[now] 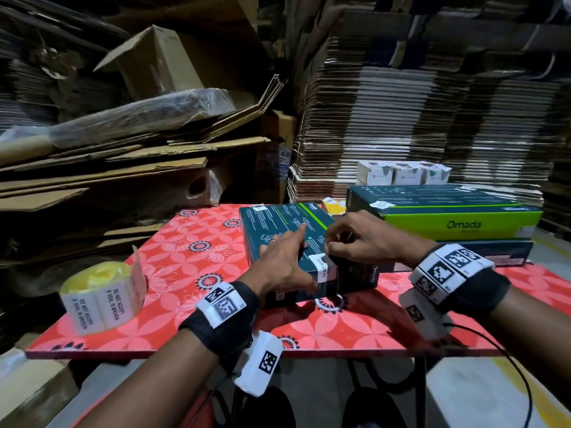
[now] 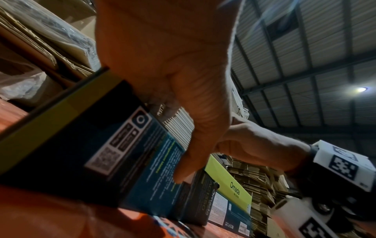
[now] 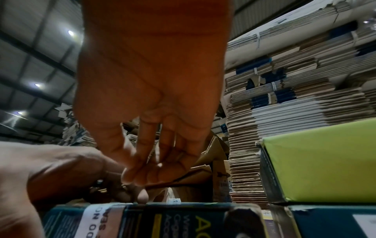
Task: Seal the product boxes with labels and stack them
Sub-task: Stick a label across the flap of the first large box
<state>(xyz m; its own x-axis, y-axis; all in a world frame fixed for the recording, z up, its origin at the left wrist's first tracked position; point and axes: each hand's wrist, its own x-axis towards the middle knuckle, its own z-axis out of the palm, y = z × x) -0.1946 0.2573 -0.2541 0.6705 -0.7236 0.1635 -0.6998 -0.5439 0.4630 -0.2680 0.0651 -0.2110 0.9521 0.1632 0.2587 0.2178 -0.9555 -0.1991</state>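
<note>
Box (image 1: 278, 230), dark teal with a green stripe, lies flat on the red flowered table (image 1: 191, 242), its near end facing the person. 1 white seal label (image 1: 321, 268) is folded over the near top edge, running from the top face down onto the end face. The left hand (image 1: 284, 261) rests on the box top beside the label with its fingers mostly straight, the index finger stretched forward across the lid, the thumb down against the near end. The right hand (image 1: 355, 239) hovers at the label with its fingers curled inward and bunched together; the right wrist view shows the fingertips (image 3: 140, 175) gathered above the box edge, but whether they pinch anything cannot be told. Right of this box and just beside it stands a stack of 2 similar boxes (image 1: 448, 217), the upper showing a lime-green side. A roll of labels (image 1: 102, 295) sits at the table's left corner, well apart from the box.
</note>
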